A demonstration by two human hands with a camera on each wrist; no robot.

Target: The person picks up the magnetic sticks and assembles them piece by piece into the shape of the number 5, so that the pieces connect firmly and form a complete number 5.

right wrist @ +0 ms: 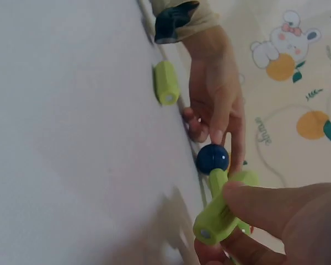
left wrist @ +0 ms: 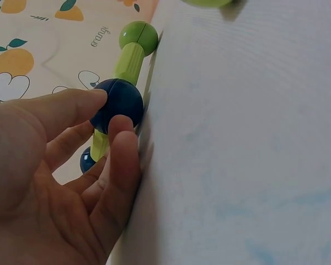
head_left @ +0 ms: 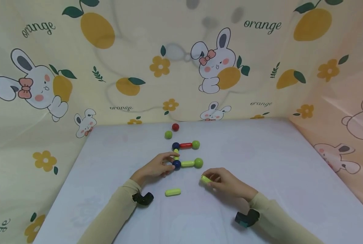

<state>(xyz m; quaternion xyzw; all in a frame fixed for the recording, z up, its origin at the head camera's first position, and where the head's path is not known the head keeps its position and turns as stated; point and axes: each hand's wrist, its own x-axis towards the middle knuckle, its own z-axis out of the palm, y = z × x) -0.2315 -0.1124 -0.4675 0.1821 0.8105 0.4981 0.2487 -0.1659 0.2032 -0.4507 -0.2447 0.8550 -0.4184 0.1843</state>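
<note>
A joined piece lies before me: a near blue ball (head_left: 176, 165) and a far blue ball (head_left: 176, 146) linked by a yellow-green rod (head_left: 176, 154). From the far one a red rod (head_left: 186, 145) runs to a green ball (head_left: 195, 144). Another yellow-green rod (head_left: 187, 164) joins the near one to a second green ball (head_left: 198, 163). My left hand (head_left: 157, 166) holds the near blue ball between thumb and fingers, as the left wrist view shows. To the right, my right hand (head_left: 227, 183) pinches a loose yellow-green rod (right wrist: 215, 218), apart from the joined piece.
One more yellow-green rod (head_left: 173, 192) lies on the white table (head_left: 279, 159), in front of the left hand. Behind the joined piece are a loose green ball (head_left: 168, 135) and a red ball (head_left: 175, 127). A printed cloth (head_left: 181, 88) hangs along the table's back and sides.
</note>
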